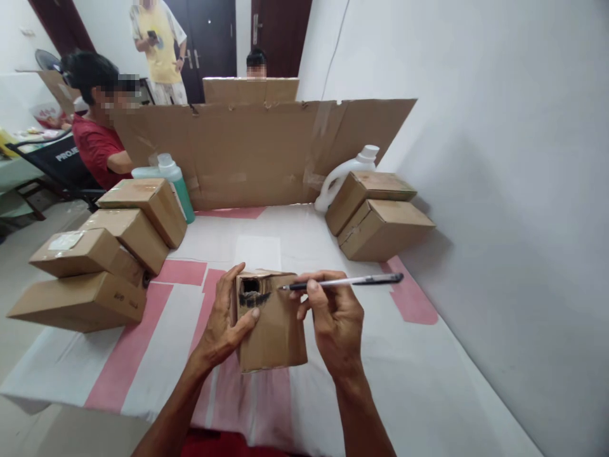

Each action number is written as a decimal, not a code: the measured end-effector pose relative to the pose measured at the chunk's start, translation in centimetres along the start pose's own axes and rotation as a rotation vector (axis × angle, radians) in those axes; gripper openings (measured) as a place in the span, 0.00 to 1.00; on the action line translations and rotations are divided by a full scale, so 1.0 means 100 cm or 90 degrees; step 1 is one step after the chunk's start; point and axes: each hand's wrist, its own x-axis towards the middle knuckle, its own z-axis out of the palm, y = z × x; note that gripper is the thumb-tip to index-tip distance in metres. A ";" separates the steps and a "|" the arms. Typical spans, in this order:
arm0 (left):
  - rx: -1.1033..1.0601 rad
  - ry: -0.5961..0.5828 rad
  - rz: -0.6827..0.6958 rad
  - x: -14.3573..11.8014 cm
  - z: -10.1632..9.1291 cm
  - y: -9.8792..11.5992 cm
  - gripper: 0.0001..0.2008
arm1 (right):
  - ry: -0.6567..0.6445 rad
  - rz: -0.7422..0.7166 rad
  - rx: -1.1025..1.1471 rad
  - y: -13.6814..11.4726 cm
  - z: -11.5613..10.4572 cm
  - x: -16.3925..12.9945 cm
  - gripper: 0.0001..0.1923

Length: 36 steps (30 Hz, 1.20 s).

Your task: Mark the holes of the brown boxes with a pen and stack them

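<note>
Fingers of the left hand [227, 324] are wrapping around the left side of a small cardboard box [271, 320], with the thumb lying across its top face just under a black scribbled patch [250, 293]. The box is resting on the white and pink table cover [157, 317], close to the near edge. The right hand [333, 317] is sitting against the right side of the box, its fingers pinched tightly on a pen [345, 282]; the pen tip is touching the box top beside the black patch. Stacks of closed boxes [109, 247] are standing at the left, two more boxes [380, 216] at the right, before a cardboard screen [257, 152].
</note>
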 end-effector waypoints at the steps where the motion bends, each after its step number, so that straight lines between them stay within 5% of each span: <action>1: -0.003 0.002 -0.003 0.000 0.000 -0.001 0.37 | 0.011 0.001 0.003 0.000 -0.004 0.009 0.10; 4: -0.016 0.011 -0.022 -0.002 -0.001 -0.003 0.37 | 0.078 -0.004 -0.081 0.012 -0.020 0.034 0.12; 6: -0.022 0.017 -0.029 -0.001 -0.001 -0.006 0.37 | 0.079 0.035 -0.293 0.031 -0.029 0.039 0.10; 9: -0.032 0.027 -0.026 0.001 -0.001 -0.008 0.38 | -0.136 0.207 -0.658 0.071 -0.030 0.016 0.06; 11: -0.036 0.029 -0.027 0.003 -0.001 -0.008 0.38 | -0.239 0.286 -0.729 0.097 -0.022 -0.010 0.04; 17: -0.014 0.030 -0.025 0.006 -0.001 -0.006 0.37 | -0.259 0.335 -0.756 0.119 -0.018 -0.054 0.06; 23: -0.026 0.020 -0.040 0.005 -0.001 -0.003 0.38 | -0.052 0.374 -0.822 0.110 -0.066 -0.039 0.21; 26: -0.029 0.014 -0.040 0.005 0.000 -0.003 0.38 | -0.019 0.443 -0.791 0.118 -0.076 -0.031 0.27; 33: -0.025 0.018 -0.036 0.003 0.000 0.000 0.38 | 0.038 0.480 -0.681 0.134 -0.069 -0.021 0.39; 36: -0.034 0.021 -0.036 0.002 0.001 0.000 0.39 | 0.066 0.463 -0.617 0.136 -0.059 -0.021 0.36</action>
